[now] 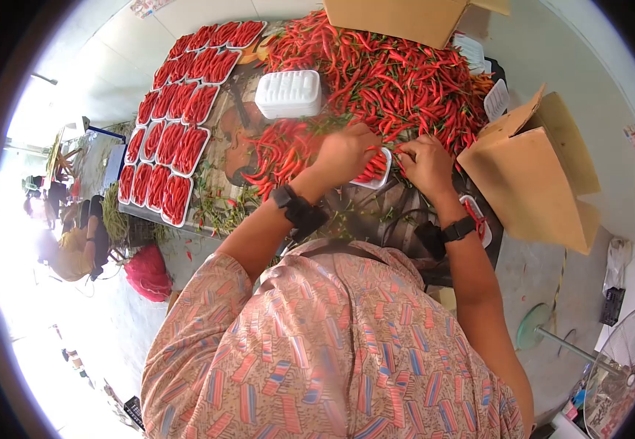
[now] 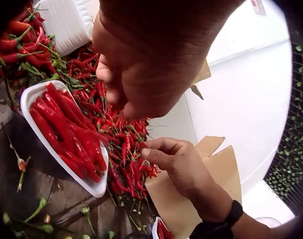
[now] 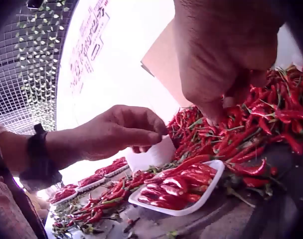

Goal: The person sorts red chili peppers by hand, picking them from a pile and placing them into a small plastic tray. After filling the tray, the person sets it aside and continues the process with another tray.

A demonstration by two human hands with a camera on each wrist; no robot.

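Observation:
A white tray of red chilies [image 1: 373,170] [image 2: 67,132] [image 3: 176,186] lies in front of the person. Above its left side hangs the left hand [image 1: 346,154] [image 2: 141,64] [image 3: 116,133], fingers loosely bent, thumb near the forefinger, nothing visible between them. Right of the tray, at the edge of the big chili pile [image 1: 405,80] [image 2: 124,154] [image 3: 286,107], the right hand [image 1: 428,167] [image 2: 179,164] [image 3: 226,55] pinches what looks like a chili between thumb and forefinger; the fingers largely hide it.
Several filled trays [image 1: 189,150] stand in rows at the left. A stack of white trays [image 1: 288,94] stands beyond a smaller chili heap [image 1: 277,157]. Cardboard boxes are at the back [image 1: 398,18] and right [image 1: 533,175]. Another tray [image 1: 478,219] lies beside the right forearm.

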